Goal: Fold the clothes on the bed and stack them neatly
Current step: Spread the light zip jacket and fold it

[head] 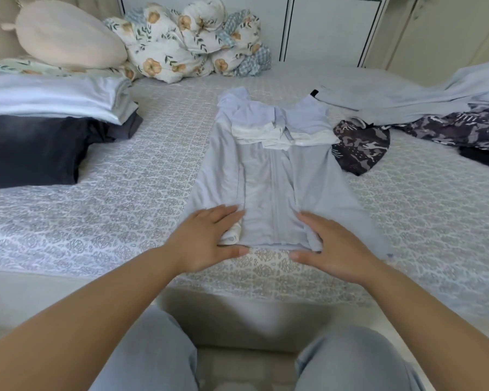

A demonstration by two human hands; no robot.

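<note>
**Currently: Both Hands at the Hem of the Pale Blue Zip Garment**

The pale blue zip garment [280, 176] lies flat on the bed [141, 176], centre of view, sides folded inward, zip running lengthwise, white lining showing at its far end.

Left hand [206, 244]: fingers extended across the near left corner of the garment, thumb under the hem edge. Grip state: pinching the hem.

Right hand [333, 246]: fingers laid over the near right corner, thumb along the hem. Grip state: pinching the hem.

Folded stack [48, 131]: left side of the bed, pale items on top of a dark one.

Unfolded items: a patterned dark garment [362, 148] just beside the zip garment's right edge; a pale blue garment [407, 100] further right.

A cream pillow [68, 35] and floral quilt [192, 40] sit at the head of the bed.
</note>
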